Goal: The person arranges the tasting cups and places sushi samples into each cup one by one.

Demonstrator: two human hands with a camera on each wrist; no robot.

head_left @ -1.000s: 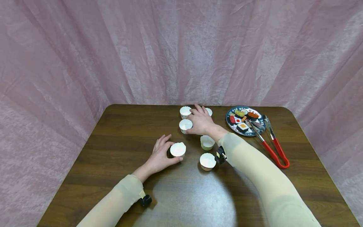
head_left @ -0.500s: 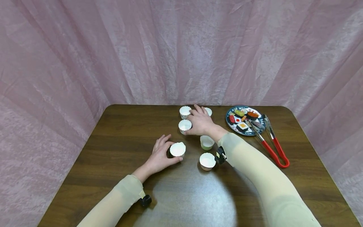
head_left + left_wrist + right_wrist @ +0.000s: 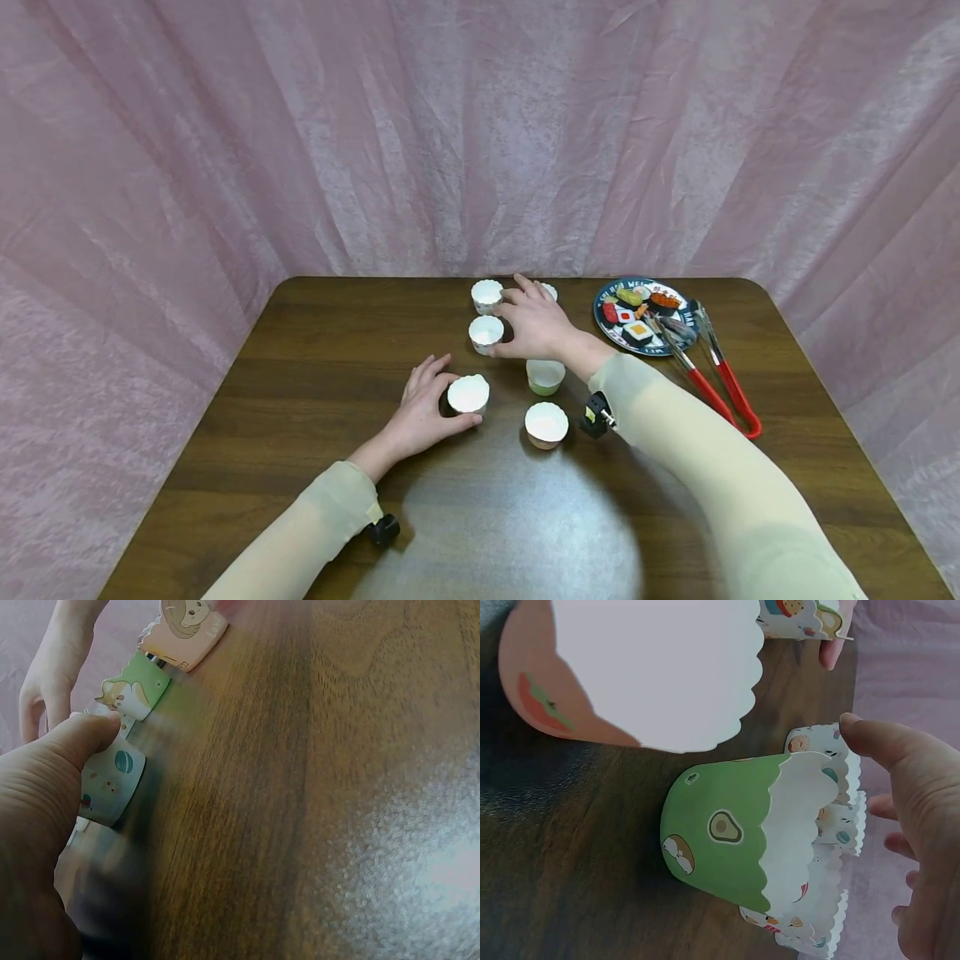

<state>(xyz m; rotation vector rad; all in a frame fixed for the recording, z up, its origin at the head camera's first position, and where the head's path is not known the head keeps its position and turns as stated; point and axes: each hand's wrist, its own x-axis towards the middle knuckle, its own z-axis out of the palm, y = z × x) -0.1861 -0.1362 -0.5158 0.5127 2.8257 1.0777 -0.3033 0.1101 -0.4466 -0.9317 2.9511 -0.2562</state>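
Note:
Several scallop-edged paper baking cups stand in two columns on the wooden table. My left hand [image 3: 420,417] holds the nearest left-column cup [image 3: 468,394] between thumb and fingers; in the left wrist view its pale blue printed side [image 3: 112,780] shows below the thumb. Above the middle-left cup [image 3: 486,335] hovers my right hand [image 3: 540,329], its fingers spread. In the right wrist view the right thumb [image 3: 877,739] lies close to a white cup's rim; whether they touch I cannot tell. The back-left cup [image 3: 487,294] is beyond. My right hand partly hides the back-right cup [image 3: 550,291].
A green cup [image 3: 545,377] and a peach cup [image 3: 546,423] form the right column's nearer part, beside my right forearm. Farther right lies a round plate [image 3: 606,327] of toy-like sushi, with red-handled tongs [image 3: 738,396] resting on it. A pink curtain [image 3: 480,142] hangs behind the table.
My right wrist and forearm have shifted slightly right, and the right thumb has drawn a little off the middle-left cup. My left hand stays around its cup.

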